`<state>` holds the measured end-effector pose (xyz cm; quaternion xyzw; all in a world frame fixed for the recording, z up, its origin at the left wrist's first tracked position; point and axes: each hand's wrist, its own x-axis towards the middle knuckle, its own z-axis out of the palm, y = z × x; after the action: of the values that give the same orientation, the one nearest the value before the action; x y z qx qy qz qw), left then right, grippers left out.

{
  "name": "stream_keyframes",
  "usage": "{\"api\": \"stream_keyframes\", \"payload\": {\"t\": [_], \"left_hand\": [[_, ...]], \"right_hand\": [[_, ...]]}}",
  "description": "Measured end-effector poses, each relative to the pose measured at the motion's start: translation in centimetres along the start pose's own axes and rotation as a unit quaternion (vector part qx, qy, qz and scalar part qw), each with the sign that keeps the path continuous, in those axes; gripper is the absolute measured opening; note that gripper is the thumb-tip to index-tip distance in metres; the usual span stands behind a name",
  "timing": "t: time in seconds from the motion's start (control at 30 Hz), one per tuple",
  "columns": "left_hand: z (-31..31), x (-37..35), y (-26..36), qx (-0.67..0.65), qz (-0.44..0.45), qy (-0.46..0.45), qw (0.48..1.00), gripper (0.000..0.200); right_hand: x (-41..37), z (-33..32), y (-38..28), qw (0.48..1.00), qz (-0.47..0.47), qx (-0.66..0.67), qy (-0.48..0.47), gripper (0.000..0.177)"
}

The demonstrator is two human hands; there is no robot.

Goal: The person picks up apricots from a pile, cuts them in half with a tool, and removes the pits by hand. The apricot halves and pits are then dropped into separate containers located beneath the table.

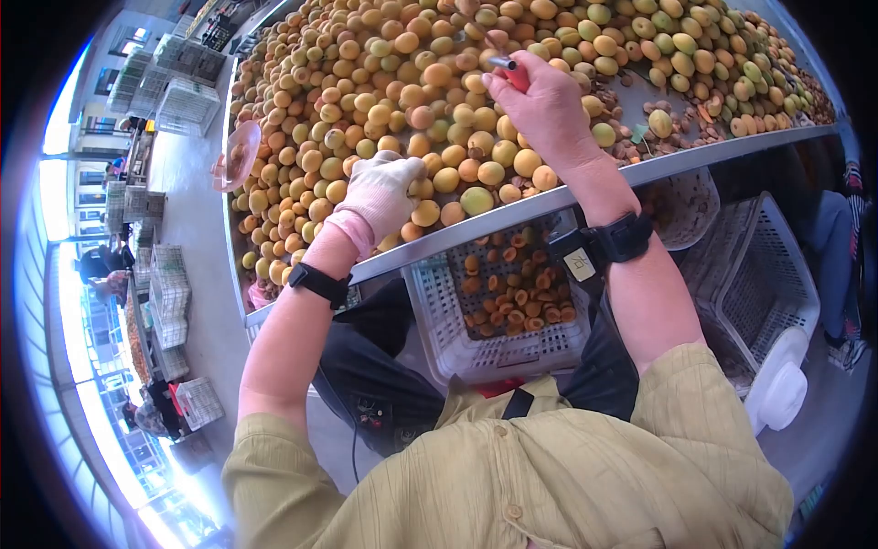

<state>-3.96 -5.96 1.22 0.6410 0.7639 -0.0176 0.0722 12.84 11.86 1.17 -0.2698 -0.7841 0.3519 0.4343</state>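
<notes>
Whole apricots [393, 101] are heaped over a metal-edged table [494, 222]. My left hand [380, 190], in a white glove, rests on the fruit near the front edge; its fingers are curled, and whatever they hold is hidden. Farther right, my bare right hand [544, 105] is closed around a small tool with a red handle [519, 77] and a metal tip, raised over the heap. Below the table edge, between my knees, a white plastic crate [430, 311] holds halved apricots [526, 293].
A pink-rimmed bowl [240, 156] is at the table's left edge. Pits and scraps [672, 137] lie on the right part. Under the table on the right are a white basket [688, 206] and an empty crate [764, 274]. Stacked crates [187, 108] and people stand far left.
</notes>
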Motion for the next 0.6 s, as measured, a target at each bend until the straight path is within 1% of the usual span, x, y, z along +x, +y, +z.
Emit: {"api": "stream_keyframes", "payload": {"t": [0.03, 0.07, 0.1, 0.17, 0.2, 0.23, 0.3, 0.33, 0.37, 0.4, 0.43, 0.47, 0.5, 0.57, 0.6], "left_hand": [[-0.1, -0.2, -0.2, -0.006, 0.030, 0.008, 0.999, 0.032], [-0.6, -0.1, 0.0, 0.010, 0.068, -0.009, 0.998, 0.032], [-1.0, 0.2, 0.3, 0.015, 0.071, -0.010, 0.997, 0.032], [-2.0, 0.7, 1.0, 0.126, 0.069, -0.095, 0.985, 0.033], [-1.7, 0.9, 0.4, 0.147, 0.085, -0.122, 0.978, 0.035], [-1.1, 0.7, 0.2, 0.150, 0.087, -0.124, 0.977, 0.035], [-0.8, 0.1, 0.1, 0.211, 0.118, -0.093, 0.966, 0.035], [-1.1, -0.1, -0.3, 0.088, 0.080, -0.072, 0.990, 0.040], [-2.5, -0.4, 0.1, -0.020, 0.019, -0.038, 0.999, 0.045], [-2.3, -0.7, 0.0, -0.221, -0.023, 0.037, 0.974, 0.041], [-2.1, -1.0, -0.1, -0.412, -0.064, 0.111, 0.902, 0.038], [-2.6, -1.1, 0.3, -0.484, -0.076, 0.132, 0.862, 0.040], [-3.2, -1.3, 1.0, -0.517, -0.074, 0.139, 0.842, 0.043], [-4.5, -1.7, 3.3, -0.632, -0.089, 0.124, 0.760, 0.048], [-5.1, -1.8, 4.6, -0.686, -0.088, 0.115, 0.712, 0.051]], "right_hand": [[-0.1, -0.1, -0.1, 1.000, 0.001, 0.004, -0.004, 0.024], [-0.2, -0.4, 0.0, 1.000, -0.001, -0.004, -0.009, 0.024], [-0.1, -0.7, -0.1, 1.000, 0.000, -0.003, -0.004, 0.024], [-0.2, -1.3, 0.0, 1.000, -0.001, 0.002, -0.014, 0.024], [-0.2, -1.4, 0.3, 1.000, 0.000, 0.001, -0.012, 0.024], [-0.2, -1.7, 0.5, 1.000, 0.002, 0.002, -0.009, 0.024], [-0.2, -2.1, 0.6, 1.000, -0.008, 0.010, -0.002, 0.024], [-0.2, -2.4, 0.6, 1.000, -0.007, 0.010, 0.003, 0.024], [-0.2, -2.6, 0.5, 0.999, 0.010, 0.046, -0.010, 0.031], [-0.3, -2.9, 0.3, 0.996, 0.026, 0.080, -0.023, 0.039], [-0.2, -3.0, 0.1, 0.992, 0.041, 0.115, -0.037, 0.046], [-0.2, -3.0, 0.2, 0.979, 0.053, 0.182, -0.080, 0.054], [-0.4, -3.0, -0.2, 0.973, 0.066, 0.193, -0.104, 0.049], [-0.9, -3.1, -0.9, 0.951, 0.065, 0.232, -0.192, 0.046], [-1.5, -2.8, -1.6, 0.952, 0.057, 0.241, -0.182, 0.044]]}}
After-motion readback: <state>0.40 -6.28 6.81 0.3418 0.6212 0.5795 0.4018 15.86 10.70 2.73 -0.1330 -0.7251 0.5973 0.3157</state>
